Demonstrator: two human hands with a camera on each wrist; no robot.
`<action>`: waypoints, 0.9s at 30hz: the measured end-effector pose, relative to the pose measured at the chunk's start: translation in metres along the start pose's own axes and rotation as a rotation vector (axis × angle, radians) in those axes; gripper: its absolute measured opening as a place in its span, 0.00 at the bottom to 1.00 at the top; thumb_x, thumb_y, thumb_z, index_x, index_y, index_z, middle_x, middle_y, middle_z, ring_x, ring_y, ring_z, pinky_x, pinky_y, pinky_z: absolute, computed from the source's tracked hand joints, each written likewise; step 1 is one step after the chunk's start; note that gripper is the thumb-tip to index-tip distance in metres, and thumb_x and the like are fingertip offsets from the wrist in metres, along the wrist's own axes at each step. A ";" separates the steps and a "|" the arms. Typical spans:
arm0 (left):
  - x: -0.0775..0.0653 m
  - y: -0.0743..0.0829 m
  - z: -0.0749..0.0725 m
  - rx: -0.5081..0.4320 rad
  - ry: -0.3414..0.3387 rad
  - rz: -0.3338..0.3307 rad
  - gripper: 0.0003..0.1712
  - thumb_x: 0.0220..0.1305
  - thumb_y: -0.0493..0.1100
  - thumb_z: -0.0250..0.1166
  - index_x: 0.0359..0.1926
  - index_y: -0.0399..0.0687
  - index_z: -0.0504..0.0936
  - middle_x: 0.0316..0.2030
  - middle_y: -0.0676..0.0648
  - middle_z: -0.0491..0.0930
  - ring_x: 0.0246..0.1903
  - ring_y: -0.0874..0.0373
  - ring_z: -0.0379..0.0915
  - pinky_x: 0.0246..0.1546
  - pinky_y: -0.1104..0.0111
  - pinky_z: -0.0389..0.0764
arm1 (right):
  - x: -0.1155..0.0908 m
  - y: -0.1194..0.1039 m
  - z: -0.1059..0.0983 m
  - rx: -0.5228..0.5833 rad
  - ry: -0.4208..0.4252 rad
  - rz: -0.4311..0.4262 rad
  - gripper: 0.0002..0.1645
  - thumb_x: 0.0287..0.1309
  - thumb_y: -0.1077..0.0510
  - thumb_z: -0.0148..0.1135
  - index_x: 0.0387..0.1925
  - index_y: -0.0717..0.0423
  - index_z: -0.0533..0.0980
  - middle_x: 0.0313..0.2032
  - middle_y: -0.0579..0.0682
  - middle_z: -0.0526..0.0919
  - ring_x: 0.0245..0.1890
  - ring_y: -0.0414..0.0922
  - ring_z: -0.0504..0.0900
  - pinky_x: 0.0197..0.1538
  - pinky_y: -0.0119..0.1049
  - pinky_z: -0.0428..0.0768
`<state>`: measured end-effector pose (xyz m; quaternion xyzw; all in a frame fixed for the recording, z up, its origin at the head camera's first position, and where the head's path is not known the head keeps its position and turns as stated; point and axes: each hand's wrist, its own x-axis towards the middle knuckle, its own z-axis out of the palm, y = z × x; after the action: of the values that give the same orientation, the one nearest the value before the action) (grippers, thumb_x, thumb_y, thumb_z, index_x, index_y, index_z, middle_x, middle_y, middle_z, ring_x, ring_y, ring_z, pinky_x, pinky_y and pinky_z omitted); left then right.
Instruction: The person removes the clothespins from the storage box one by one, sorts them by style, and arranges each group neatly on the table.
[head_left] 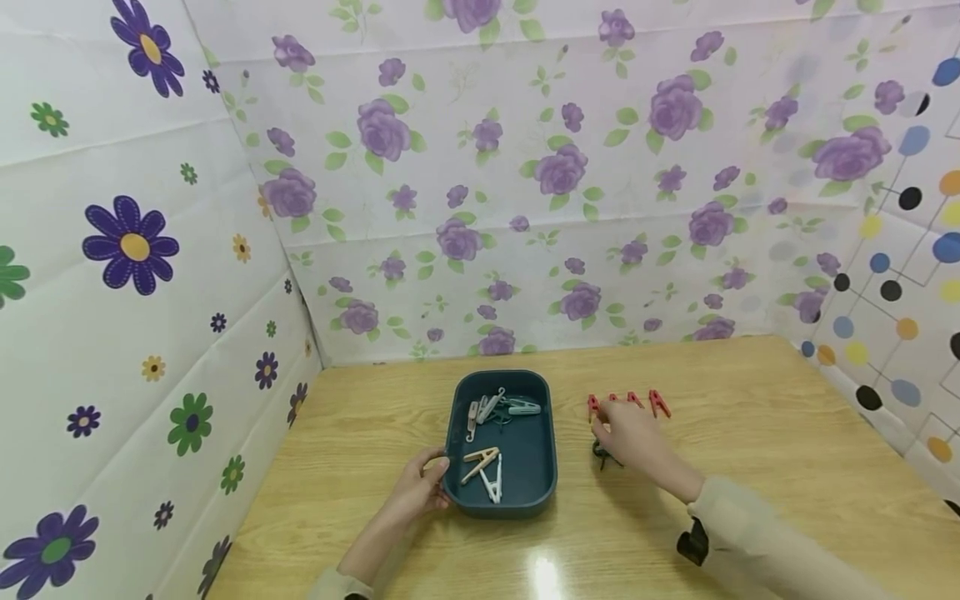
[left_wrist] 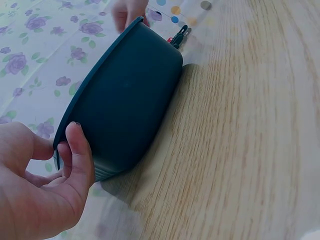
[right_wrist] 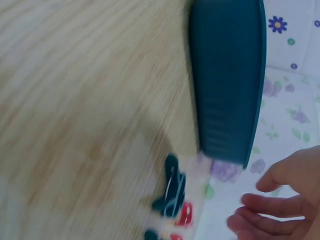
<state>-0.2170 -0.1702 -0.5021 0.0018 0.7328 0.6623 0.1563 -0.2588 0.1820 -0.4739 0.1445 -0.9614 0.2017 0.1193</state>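
Our left grip (head_left: 423, 483) holds the rim of the tray (head_left: 525, 467) at lower centre. Our right grip (head_left: 630, 435), fingers loosely parted and seemingly bare, hangs by the dark clips (head_left: 606, 454), right of centre; red clips (head_left: 657, 404) lie beyond. We seem to be handling loose clips; next calls for a light pinch

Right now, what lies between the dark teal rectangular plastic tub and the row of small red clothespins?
Just bare light-brown wooden tabletop between the tub and the nearest red clothespin; the head view shows it.
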 end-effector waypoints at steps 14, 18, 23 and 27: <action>0.001 0.000 0.000 0.029 0.014 -0.022 0.28 0.75 0.47 0.49 0.68 0.36 0.58 0.23 0.50 0.75 0.20 0.62 0.73 0.24 0.71 0.78 | 0.027 -0.039 0.031 0.031 0.131 -0.231 0.03 0.56 0.63 0.64 0.29 0.54 0.82 0.30 0.49 0.84 0.28 0.41 0.79 0.31 0.35 0.78; 0.000 0.001 0.001 0.027 0.019 -0.026 0.26 0.76 0.46 0.49 0.66 0.35 0.59 0.23 0.50 0.74 0.20 0.62 0.73 0.24 0.71 0.77 | 0.033 -0.049 0.038 -0.002 0.119 -0.308 0.01 0.54 0.62 0.65 0.29 0.54 0.81 0.28 0.46 0.81 0.28 0.40 0.76 0.33 0.35 0.76; 0.000 0.002 0.002 0.028 0.013 -0.034 0.22 0.76 0.46 0.49 0.60 0.34 0.62 0.23 0.49 0.72 0.21 0.61 0.73 0.24 0.71 0.77 | 0.040 -0.061 0.047 -0.092 0.090 -0.367 0.02 0.52 0.60 0.67 0.31 0.53 0.81 0.30 0.47 0.80 0.31 0.44 0.77 0.38 0.40 0.77; 0.001 0.001 0.001 0.021 -0.002 -0.028 0.20 0.76 0.45 0.49 0.56 0.32 0.63 0.23 0.50 0.72 0.21 0.62 0.73 0.24 0.72 0.77 | 0.045 -0.071 0.055 -0.137 -0.059 -0.336 0.09 0.57 0.56 0.65 0.39 0.53 0.82 0.36 0.50 0.82 0.37 0.46 0.78 0.41 0.42 0.79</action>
<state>-0.2181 -0.1691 -0.5013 -0.0061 0.7396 0.6521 0.1662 -0.2872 0.0863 -0.4843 0.3004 -0.9382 0.1089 0.1327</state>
